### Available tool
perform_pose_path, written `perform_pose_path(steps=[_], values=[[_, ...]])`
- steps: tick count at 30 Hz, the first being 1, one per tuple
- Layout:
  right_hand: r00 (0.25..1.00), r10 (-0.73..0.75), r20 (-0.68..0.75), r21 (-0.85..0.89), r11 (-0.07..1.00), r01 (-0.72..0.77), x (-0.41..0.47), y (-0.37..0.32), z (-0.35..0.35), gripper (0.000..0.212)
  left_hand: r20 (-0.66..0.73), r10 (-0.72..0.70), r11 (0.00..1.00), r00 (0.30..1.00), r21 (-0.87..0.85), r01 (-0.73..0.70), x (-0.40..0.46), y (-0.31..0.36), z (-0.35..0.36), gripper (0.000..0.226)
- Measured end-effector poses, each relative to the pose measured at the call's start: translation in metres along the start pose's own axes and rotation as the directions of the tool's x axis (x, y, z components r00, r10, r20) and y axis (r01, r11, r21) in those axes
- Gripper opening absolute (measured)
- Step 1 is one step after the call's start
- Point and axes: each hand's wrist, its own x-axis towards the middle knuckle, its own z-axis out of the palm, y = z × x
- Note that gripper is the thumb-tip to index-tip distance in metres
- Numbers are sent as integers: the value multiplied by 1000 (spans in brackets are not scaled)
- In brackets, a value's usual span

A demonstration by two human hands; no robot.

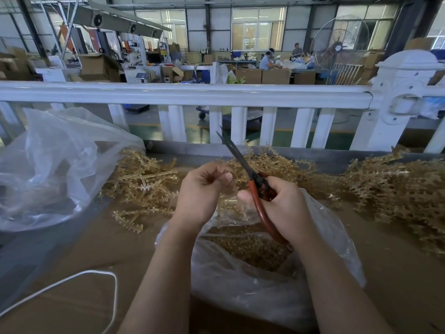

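My right hand (284,208) grips red-handled scissors (258,186), whose dark blades point up and to the left with the tips slightly apart. My left hand (204,189) is curled just left of the blades, its fingertips pinching something small that I cannot make out. Both hands hover over an open clear plastic bag (265,280) that holds several small golden plastic pieces (245,244). Golden plastic sprue branches (144,184) lie in a heap behind the hands.
More golden sprues (397,189) are piled at the right on the cardboard-covered table (96,249). A large crumpled clear bag (53,165) sits at the left, a white cord (72,280) at the front left. A white railing (192,95) runs along the table's far side.
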Motion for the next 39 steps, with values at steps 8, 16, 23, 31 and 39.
perform_pose_path(steps=[8, 16, 23, 31, 39], values=[[985, 125, 118, 236, 960, -150, 5, -5, 2, 8, 77, -2, 988, 997, 156, -10, -1, 4, 14, 9], [965, 226, 135, 553, 791, -262, 5, -5, -13, 18, 52, -162, 970, 985, -173, 169, -1, 8, 4, 58], [981, 147, 128, 713, 674, -194, 7, 3, -14, 29, 259, -365, 890, 894, -184, 417, -4, 7, -9, 72], [988, 123, 93, 746, 649, -151, 7, 7, -12, 31, 475, -423, 843, 772, -105, 527, -8, 10, -8, 38], [995, 94, 41, 729, 678, -94, 6, 10, -11, 24, 501, -403, 847, 766, -113, 520, -7, 10, -8, 26]])
